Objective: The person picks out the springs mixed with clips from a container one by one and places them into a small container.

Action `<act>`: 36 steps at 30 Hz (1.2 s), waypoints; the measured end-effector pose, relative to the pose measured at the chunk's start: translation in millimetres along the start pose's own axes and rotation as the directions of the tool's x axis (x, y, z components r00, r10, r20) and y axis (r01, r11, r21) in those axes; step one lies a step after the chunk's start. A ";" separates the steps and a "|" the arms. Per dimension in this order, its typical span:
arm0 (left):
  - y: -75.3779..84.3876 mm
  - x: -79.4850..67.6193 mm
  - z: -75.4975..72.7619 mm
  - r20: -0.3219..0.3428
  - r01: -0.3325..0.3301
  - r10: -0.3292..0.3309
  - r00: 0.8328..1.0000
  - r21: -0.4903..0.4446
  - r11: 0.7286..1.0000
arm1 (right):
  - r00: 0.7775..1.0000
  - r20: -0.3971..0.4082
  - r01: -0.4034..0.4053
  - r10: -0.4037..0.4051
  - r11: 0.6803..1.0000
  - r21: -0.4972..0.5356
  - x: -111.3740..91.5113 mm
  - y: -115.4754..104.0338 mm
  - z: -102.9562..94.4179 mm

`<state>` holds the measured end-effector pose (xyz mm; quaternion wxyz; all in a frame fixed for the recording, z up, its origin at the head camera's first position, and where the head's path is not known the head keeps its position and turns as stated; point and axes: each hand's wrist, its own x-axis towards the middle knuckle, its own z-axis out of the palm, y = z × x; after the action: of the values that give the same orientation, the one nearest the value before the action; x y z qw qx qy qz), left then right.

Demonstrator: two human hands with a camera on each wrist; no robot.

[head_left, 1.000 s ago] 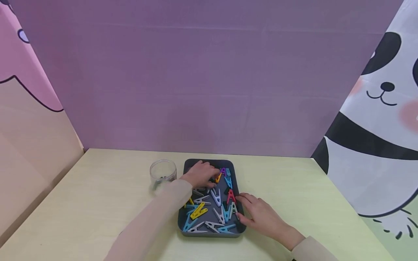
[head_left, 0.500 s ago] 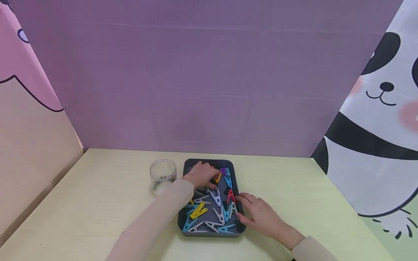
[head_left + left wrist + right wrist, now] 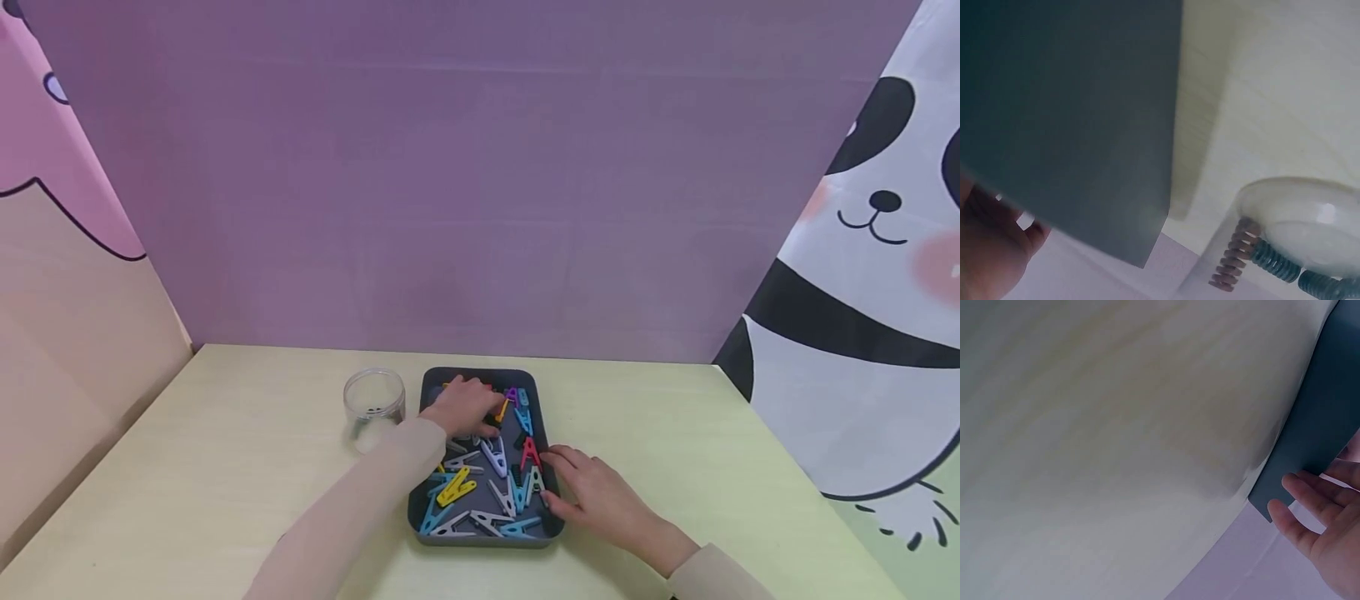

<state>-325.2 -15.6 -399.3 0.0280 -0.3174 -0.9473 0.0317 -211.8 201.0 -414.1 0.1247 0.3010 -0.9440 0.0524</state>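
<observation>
Many multicoloured plastic clothespegs (image 3: pixel 454 487) inside dark grey rectangular tray (image 3: pixel 487 541); reaches among them with left hand (image 3: pixel 467 406), cannot tell whether pinching any; touches tray's right side with loosely spread right hand (image 3: pixel 596 493), probably to steady it.

We face creased purple backdrop (image 3: pixel 480 183), spread full width behind pale wood-grain surface (image 3: pixel 262 433); faint horizontal fold lines cross it. On our left, side panel (image 3: pixel 67 350): beige below, pink cartoon figure (image 3: pixel 67 167) above, dark wavy outline, part of one eye. On our right, printed panda (image 3: pixel 840 400): white body, black band, black eye patches, small smile, pink cheeks, pale green ground (image 3: pixel 870 542) below. Light soft, we see only faint shadows. From right wrist we catch lavender beyond surface edge.
</observation>
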 end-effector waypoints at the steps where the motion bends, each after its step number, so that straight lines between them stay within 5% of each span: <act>1: 0.7 0.0 -0.3 -0.001 0.001 -0.001 1.000 0.006 1.000 | 1.000 0.001 -0.001 0.001 1.000 -0.001 0.0 0.2 0.1; 20: -2.3 -5.8 -1.8 -0.014 0.014 -0.015 1.000 -0.029 0.999 | 0.999 0.028 -0.030 0.030 0.999 0.013 0.1 -1.2 -1.4; 36: -12.0 -21.7 -20.4 -0.069 -0.032 0.030 0.997 -0.020 0.999 | 1.000 -0.014 -0.004 0.004 1.000 0.011 -0.2 -0.5 0.2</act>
<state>-313.6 -37.4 -378.8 0.0569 -0.3333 -0.9410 0.0113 -211.4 200.7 -414.3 0.1298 0.2996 -0.9433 0.0600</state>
